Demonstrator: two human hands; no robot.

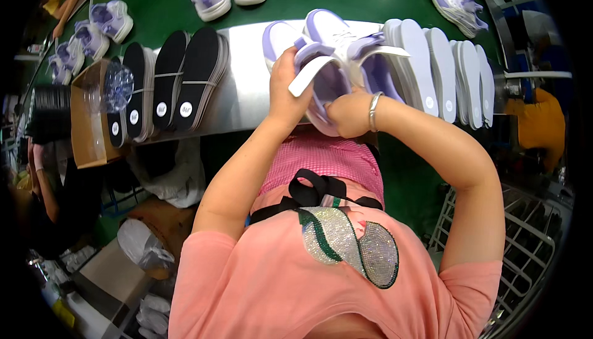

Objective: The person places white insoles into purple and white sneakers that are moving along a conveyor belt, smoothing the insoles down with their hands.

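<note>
Open brown cardboard box (pixel 91 130) at left; round white labels (pixel 161 109) on black insoles (pixel 170 73).

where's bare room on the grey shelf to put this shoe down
Bare grey shelf lies between the black insoles and the left hand. Right of the lilac shoe, white insoles crowd the shelf.

one head-worn fisheye view, looking steeply down and forward from close above the person's chest. the forearms rise from the lower frame to the hands just above centre. the table (pixel 247 92) curves across the upper half, its straight edges bowed. a dark rim rings the corners. no second view shares the scene.
</note>
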